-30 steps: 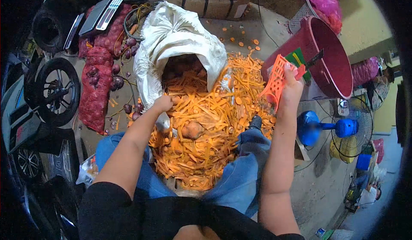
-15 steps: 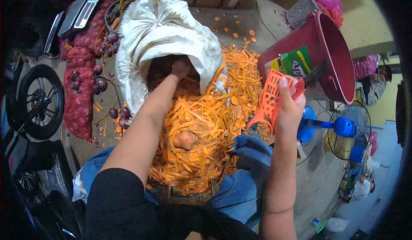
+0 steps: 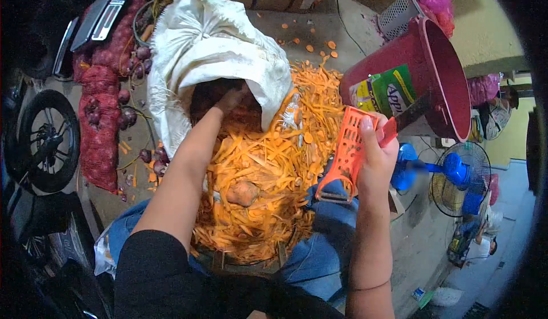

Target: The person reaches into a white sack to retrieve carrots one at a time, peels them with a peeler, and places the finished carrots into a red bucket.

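My left hand (image 3: 230,99) reaches into the mouth of a white sack (image 3: 212,39) lying on the floor; its fingers are inside the dark opening, so I cannot tell what they touch. My right hand (image 3: 374,158) grips an orange plastic grater (image 3: 344,156) held upright above my right knee. Between my knees lies a heap of orange peel strips (image 3: 268,170) with one whole brownish root (image 3: 242,193) on top of it.
A dark red bucket (image 3: 442,73) lies tipped at the right with a green packet (image 3: 394,88) against it. Red mesh bags of onions (image 3: 100,113) lie at the left beside a wheel (image 3: 43,139). A blue fan (image 3: 456,173) stands at the right.
My left hand moved from the peel heap up into the sack's mouth. My right hand lowered the grater and brought it nearer my knee. The view shifted slightly.
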Demonstrator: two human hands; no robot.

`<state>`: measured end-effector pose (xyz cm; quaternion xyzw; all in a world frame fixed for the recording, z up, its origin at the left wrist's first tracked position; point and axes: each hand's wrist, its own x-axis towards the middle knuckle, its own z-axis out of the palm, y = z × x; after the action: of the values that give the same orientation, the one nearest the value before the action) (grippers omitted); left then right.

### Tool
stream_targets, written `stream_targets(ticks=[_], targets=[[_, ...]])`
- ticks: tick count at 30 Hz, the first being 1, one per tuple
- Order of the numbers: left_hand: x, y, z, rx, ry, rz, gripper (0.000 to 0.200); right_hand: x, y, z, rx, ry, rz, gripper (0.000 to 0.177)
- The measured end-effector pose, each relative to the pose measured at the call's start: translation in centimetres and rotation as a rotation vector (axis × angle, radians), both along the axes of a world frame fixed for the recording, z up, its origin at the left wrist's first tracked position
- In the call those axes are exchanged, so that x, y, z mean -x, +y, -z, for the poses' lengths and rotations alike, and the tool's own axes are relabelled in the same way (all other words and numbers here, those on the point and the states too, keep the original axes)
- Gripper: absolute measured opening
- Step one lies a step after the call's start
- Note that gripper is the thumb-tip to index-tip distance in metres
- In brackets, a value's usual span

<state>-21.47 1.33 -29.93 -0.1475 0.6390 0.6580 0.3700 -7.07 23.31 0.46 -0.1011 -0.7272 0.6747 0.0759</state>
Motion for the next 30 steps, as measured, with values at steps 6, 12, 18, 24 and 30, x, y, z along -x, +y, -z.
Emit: stream_targets(ticks=[6,12,18,24,30], targets=[[-6.2,-3.1,-9.6,-0.250,-0.219,-0.006,0.038,0.3,-0.1,0.0,0.145,0.102,0.047,0.015],[-11.6,-3.8,-18.1,-0.724,-0.176,0.059,0.040,0.3,-0.8,0.8,0.176,0.155,0.159,0.013],[-17.8,-2.5,-26.9,-0.761,-0.053,-0.032,0.048,-2.8,-3.9,-3.3,0.526,0.081,0.126,0.016],[-23.7,-1.7,-28.6,-0.995,-0.112,-0.181,0.048,-6.7,-6.9,-2.3,0.795,-0.009,-0.118,0.020],[-22.3,-1.3,-27.3,-0.918,-0.175,-0.180,0.042,-4.8,-8.1,1.0,0.633,-0.006,0.050,0.020]])
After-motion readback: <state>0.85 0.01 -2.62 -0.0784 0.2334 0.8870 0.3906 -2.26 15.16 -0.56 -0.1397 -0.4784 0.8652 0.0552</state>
